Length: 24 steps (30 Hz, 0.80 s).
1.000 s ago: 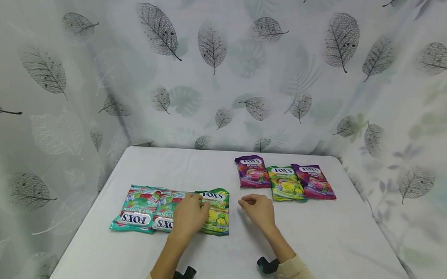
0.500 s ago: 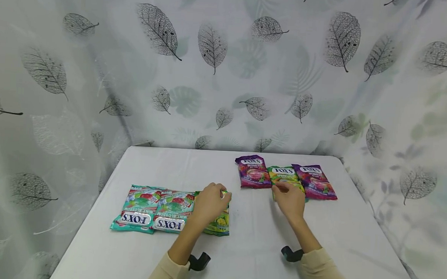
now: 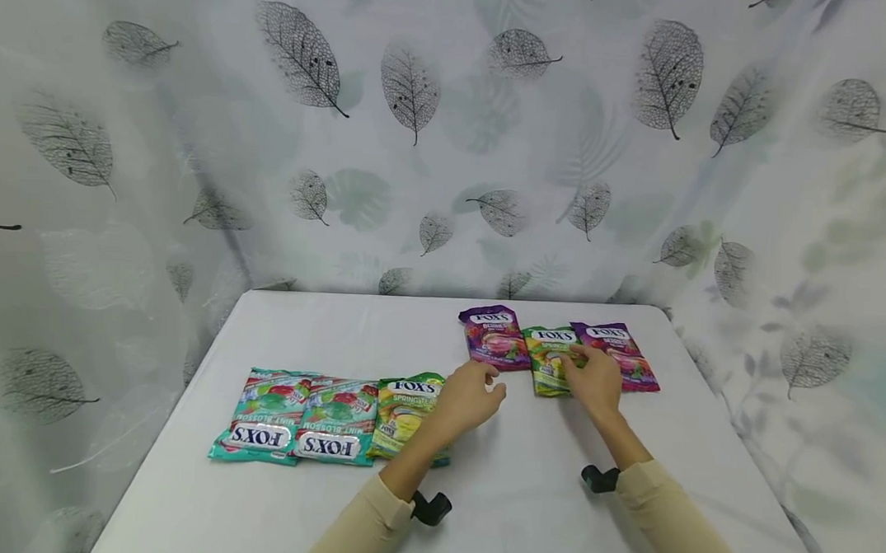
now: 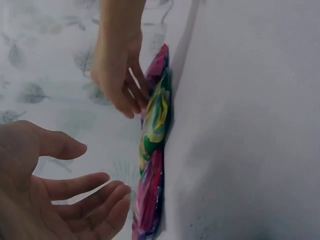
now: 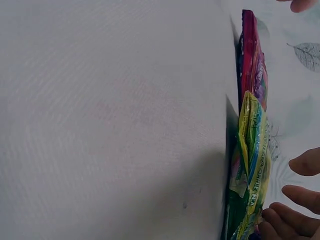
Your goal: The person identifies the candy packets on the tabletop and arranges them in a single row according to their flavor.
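The far green-and-yellow packet [image 3: 546, 366] was seen flat in the far row, between the left purple packet [image 3: 494, 336] and the right purple packet [image 3: 625, 355]. Its right part was now covered by the right grip [image 3: 594, 378], which half a second earlier had been held over its near part; no clear shift of the packet could be made out. The left grip [image 3: 470, 401] had been carried off the near green-and-yellow packet [image 3: 403, 415] towards the far row, so the work appeared to have been turned to that row, with the near one left as it lay.

The far packet was placed right under the fingertips of the right grip and apparently touched by them. That grip's fingers were loosely bent, with the thumb held apart; no pinch on the packet was shown. The left grip was spread and unloaded, its fingertips just short of the left purple packet.

In the near row, the near green-and-yellow packet was set beside the right teal packet [image 3: 338, 420], and the left teal packet [image 3: 262, 417] was placed beyond. All were borne by the white worktop [image 3: 515, 498], backed by a leaf-printed curtain [image 3: 449, 128]
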### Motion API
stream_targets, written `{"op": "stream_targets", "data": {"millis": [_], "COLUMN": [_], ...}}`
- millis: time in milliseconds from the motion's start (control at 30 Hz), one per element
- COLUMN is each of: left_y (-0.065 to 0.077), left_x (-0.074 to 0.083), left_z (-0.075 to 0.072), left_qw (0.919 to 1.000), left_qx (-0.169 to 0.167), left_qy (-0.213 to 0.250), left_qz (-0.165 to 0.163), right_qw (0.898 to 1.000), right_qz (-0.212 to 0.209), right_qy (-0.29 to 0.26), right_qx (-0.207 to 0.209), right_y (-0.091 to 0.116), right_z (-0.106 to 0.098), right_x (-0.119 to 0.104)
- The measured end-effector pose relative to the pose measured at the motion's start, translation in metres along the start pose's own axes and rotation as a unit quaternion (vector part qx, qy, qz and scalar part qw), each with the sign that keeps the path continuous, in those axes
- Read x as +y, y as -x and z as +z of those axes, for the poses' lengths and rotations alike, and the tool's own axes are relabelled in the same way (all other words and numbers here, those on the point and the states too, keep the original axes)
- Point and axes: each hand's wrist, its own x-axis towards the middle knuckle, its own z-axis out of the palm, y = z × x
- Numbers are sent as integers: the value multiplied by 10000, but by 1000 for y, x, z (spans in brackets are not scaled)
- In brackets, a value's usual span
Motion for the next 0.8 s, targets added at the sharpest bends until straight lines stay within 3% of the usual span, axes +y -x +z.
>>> {"op": "stream_targets", "data": {"millis": [200,533,800], "left_y": [-18,-39,-50], "left_x": [7,12,14], "left_z": [31,74,86], "left_qw": [9990,9978,9978], "left_qx": [-181,-294,-41], "left_qy": [-390,-558,-639], "left_qz": [-69,-199,-179], "right_qw": [9996,9972,9945], "right_qz": [53,-73,-72], "right_qy": [222,653,926], "right_qx": [-178,-352,-487], "right_y": [-7,-14,-24], "right_z": [10,14,13], "right_x": [1,4,7]}}
